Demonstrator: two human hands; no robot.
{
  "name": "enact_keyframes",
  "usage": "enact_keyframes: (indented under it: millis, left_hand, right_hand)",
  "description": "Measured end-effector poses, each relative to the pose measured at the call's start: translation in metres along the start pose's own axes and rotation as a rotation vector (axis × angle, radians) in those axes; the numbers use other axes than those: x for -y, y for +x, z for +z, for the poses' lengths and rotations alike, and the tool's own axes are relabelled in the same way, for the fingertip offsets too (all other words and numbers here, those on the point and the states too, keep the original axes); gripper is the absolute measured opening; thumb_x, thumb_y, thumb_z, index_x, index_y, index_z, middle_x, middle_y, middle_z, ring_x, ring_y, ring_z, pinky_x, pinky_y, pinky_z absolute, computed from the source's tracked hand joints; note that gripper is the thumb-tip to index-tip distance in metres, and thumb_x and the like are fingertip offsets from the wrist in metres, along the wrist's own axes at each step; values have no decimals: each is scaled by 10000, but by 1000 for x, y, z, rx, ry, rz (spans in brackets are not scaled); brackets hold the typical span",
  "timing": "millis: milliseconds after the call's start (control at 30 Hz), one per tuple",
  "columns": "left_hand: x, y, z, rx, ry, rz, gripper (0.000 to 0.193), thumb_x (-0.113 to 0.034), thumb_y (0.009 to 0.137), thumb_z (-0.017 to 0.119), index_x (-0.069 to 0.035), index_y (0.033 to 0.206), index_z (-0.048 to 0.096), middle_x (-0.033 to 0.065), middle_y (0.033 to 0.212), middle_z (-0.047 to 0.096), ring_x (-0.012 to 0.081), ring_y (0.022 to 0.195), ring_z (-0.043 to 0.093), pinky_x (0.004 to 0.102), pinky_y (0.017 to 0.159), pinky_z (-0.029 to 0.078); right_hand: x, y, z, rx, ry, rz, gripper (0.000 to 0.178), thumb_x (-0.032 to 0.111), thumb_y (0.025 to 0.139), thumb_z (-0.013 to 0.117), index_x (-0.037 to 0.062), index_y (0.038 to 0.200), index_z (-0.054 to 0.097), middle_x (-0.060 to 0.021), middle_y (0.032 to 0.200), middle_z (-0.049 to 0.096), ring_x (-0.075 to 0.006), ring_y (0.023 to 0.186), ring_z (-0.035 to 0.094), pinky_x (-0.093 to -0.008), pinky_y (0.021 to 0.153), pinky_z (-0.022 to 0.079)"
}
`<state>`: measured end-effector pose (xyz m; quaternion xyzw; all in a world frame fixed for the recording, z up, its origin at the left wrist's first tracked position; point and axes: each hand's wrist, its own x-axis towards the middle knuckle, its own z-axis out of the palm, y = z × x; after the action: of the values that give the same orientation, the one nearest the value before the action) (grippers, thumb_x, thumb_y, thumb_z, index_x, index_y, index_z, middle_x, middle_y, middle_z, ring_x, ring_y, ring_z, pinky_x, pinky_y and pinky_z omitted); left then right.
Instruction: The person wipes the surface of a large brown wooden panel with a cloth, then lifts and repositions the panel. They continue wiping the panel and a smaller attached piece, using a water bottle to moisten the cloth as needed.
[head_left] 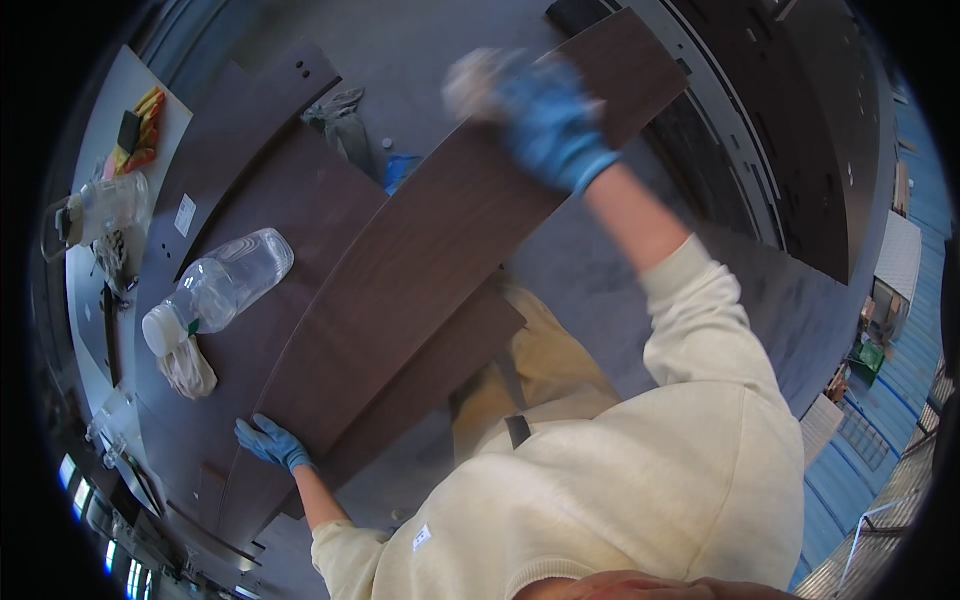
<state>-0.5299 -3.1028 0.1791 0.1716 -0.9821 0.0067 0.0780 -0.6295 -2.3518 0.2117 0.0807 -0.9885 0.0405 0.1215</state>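
A long dark brown board (400,270) runs slantwise in front of me, from the lower left to the upper right. My right hand (555,125), in a blue glove, is closed around a whitish rag (476,85) at the board's far part; both are blurred by motion. My left hand (272,442), gloved in blue too, lies with fingers stretched out over the board's near left end. Left of the board is a clear plastic bottle (240,275) with a white cap. A pale crumpled cloth (188,370) sits beside that cap.
Dark panels (290,210) lie under and left of the board. A grey rag (347,125) and a blue scrap (400,170) are beyond it. A clear jug (112,205) and a yellow-red packet (147,125) stand far left. More dark panels (775,110) fill the right.
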Motion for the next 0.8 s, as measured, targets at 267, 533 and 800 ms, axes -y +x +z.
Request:
enact_keyframes:
  millis: [267,533,800]
  left_hand:
    - [12,-3,7,-25,0,25,690,-511,1128,524,15,1574,531,287,1666,457,460,1571,380,546,1298,300]
    - [7,0,7,-113,-4,81,634,-450,1098,616,34,1506,593,296,1570,558,461,1496,478,550,1270,350]
    - [-5,-6,4,-192,16,82,663,-461,1037,686,12,1495,609,288,1575,560,466,1519,460,583,1274,326]
  right_hand:
    - [-199,-115,46,-335,-145,580,597,366,1055,614,45,1556,567,-210,1620,549,-433,1533,466,-528,1285,359]
    - [135,-70,-37,39,181,-191,298,136,871,759,117,1169,758,-126,1267,752,-286,1090,746,-433,964,606]
    - [63,-61,-4,-177,159,-114,605,397,1014,670,56,1512,622,-155,1646,549,-419,1558,453,-595,1297,291]
